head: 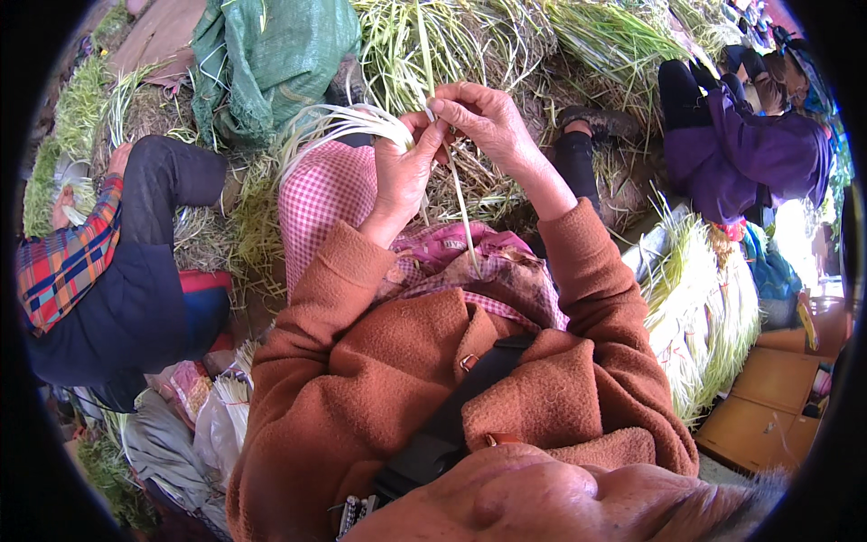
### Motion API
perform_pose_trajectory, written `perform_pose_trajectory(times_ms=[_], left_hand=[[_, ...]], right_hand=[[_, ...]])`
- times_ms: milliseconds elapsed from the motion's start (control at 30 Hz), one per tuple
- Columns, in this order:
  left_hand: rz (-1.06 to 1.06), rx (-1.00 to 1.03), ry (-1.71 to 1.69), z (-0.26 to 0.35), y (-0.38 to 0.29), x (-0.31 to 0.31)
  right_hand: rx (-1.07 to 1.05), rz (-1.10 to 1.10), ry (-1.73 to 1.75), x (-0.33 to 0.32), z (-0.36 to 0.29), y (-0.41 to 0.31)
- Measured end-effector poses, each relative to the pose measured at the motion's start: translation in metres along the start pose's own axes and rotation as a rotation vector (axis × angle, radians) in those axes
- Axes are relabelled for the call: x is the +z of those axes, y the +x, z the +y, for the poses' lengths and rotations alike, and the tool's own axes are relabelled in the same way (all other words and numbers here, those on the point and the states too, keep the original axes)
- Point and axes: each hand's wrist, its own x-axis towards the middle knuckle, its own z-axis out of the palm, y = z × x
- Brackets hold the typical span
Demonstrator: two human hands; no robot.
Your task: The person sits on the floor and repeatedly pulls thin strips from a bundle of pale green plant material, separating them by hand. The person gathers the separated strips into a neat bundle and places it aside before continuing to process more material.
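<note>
Above my lap, my left hand point(404, 169) grips a bunch of pale, thin-stemmed leafy vegetable point(339, 129), its white ends fanning out to the left. My right hand point(484, 122) pinches one long pale green stalk point(462, 196) between thumb and fingers, close beside the left fingertips. That stalk runs up past my fingers and hangs down over the pink checked apron point(328, 186) on my lap. Exactly where the fingertips of both hands meet is partly hidden.
Loose green stalks point(399, 40) lie in heaps ahead, near a green woven sack point(284, 61). A person in dark trousers point(162, 183) sits at left, another in purple point(752, 156) at right. Bundled pale stalks point(704, 311) and a brown box point(779, 400) stand at right.
</note>
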Motion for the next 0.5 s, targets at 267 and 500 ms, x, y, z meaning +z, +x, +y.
perform_pose_trajectory(times_ms=[267,500], left_hand=[[-0.045,-0.061,0.019,-0.011,0.003,-0.008],[-0.002,-0.042,-0.018,-0.005,0.006,-0.016]], right_hand=[[-0.029,0.119,0.020,-0.003,0.023,0.004],[-0.092,0.351,0.263,0.000,0.032,0.005]])
